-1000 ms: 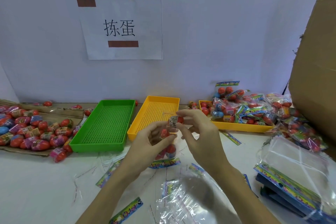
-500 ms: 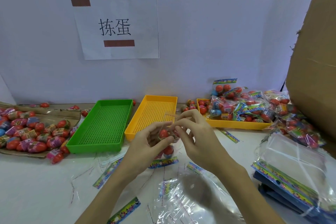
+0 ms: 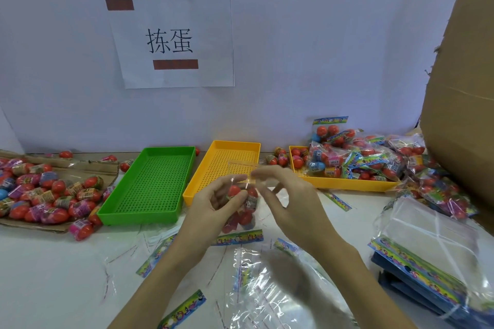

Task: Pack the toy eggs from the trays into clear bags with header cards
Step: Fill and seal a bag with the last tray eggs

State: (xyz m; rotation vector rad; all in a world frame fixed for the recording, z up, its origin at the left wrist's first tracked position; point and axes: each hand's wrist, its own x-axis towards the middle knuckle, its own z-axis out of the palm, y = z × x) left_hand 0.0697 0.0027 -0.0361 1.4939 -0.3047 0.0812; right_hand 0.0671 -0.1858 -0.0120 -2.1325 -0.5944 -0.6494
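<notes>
Eggs [image 3: 242, 196], red and wrapped, sit inside a clear bag [image 3: 242, 211] held above the white table [image 3: 53, 270], in front of the yellow tray [image 3: 227, 157]. How many eggs it holds cannot be counted; fingers and glare cover several. The left hand [image 3: 213, 203] is curled round the bag's upper part, gripping it. The right hand [image 3: 288, 195] pinches the bag's open top edge between thumb and forefinger; the film there is nearly invisible against the tray. The bag's header card [image 3: 238, 238] hangs at the bottom, near the table.

The green tray [image 3: 149, 184] lies just beside the yellow one, to the left. Loose eggs [image 3: 40, 195] lie heaped on cardboard [image 3: 88, 165] at far left, cut off by the frame edge. A second yellow tray [image 3: 344, 183] at right carries filled bags [image 3: 361, 157], spilling toward a cardboard box [image 3: 462, 115] only partly in view. Empty bags [image 3: 427, 248] are stacked at lower right, partly cut off. Loose film [image 3: 267, 288] beneath the forearms is blurred. A paper sign [image 3: 171, 41] hangs on the wall.
</notes>
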